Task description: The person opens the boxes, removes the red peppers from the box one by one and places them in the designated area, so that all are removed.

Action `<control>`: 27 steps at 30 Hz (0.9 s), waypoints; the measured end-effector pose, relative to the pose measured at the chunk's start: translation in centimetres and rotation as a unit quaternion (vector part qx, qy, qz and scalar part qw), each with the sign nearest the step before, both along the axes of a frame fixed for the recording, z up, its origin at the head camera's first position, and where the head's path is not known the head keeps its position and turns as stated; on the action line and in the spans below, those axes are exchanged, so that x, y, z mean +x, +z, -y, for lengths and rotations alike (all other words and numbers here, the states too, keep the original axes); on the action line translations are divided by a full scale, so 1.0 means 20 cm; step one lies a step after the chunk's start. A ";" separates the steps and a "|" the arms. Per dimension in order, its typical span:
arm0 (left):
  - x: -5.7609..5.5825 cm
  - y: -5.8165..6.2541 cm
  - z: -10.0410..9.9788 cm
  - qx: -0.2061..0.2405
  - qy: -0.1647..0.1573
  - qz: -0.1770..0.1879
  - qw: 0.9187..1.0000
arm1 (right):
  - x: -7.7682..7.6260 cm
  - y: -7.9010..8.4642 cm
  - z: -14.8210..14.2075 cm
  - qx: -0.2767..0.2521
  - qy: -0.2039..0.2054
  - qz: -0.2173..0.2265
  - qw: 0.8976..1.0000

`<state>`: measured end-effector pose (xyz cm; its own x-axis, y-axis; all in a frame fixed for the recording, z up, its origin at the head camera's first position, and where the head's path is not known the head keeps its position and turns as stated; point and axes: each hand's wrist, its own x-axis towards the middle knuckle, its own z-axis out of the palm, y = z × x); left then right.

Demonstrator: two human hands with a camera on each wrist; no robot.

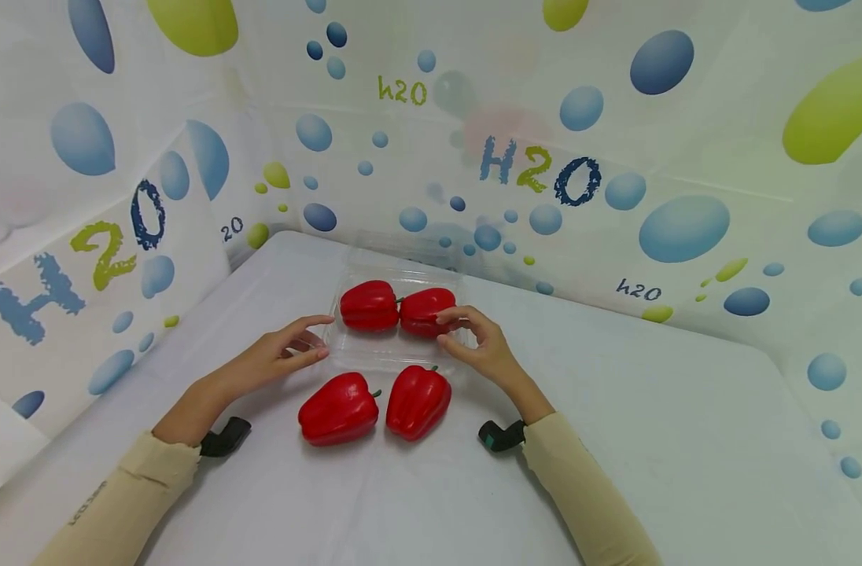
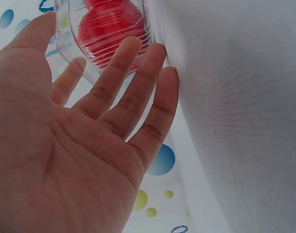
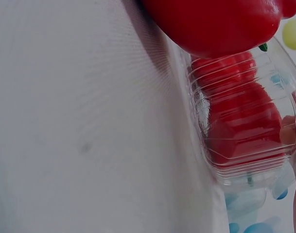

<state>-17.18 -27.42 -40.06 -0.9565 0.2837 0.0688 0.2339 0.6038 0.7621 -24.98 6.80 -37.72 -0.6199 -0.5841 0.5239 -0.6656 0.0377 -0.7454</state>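
Note:
A clear plastic clamshell box (image 1: 367, 351) lies on the table with its lid (image 1: 403, 250) raised at the back. Inside it sit two red bell peppers, the left one (image 1: 370, 306) beside the right one (image 1: 424, 312). My left hand (image 1: 278, 351) is at the box's left wall, fingers extended and spread in the left wrist view. At the right end, my right hand (image 1: 486, 343) has its thumb and fingers apart, fingertips right at the right pepper. In the right wrist view only part of this hand shows at the edge.
Two more red bell peppers, one at left (image 1: 339, 410) and one at right (image 1: 418, 402), lie in front of the box. A white cloth covers the table (image 1: 636, 440). Printed sheets (image 1: 431, 157) with coloured drops rise behind and at the left. Dark wrist devices sit under both wrists.

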 end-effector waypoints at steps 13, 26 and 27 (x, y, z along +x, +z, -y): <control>0.00 0.00 0.00 0.000 -0.002 0.002 1.000 | -0.03 -0.02 0.01 -0.024 -0.005 0.000 1.000; 0.00 0.00 0.01 0.001 -0.006 -0.006 1.000 | -0.02 0.00 0.03 -0.022 -0.028 -0.009 0.999; 0.00 -0.01 0.01 0.002 -0.006 -0.006 1.000 | -0.02 0.00 0.04 -0.021 -0.031 -0.009 0.999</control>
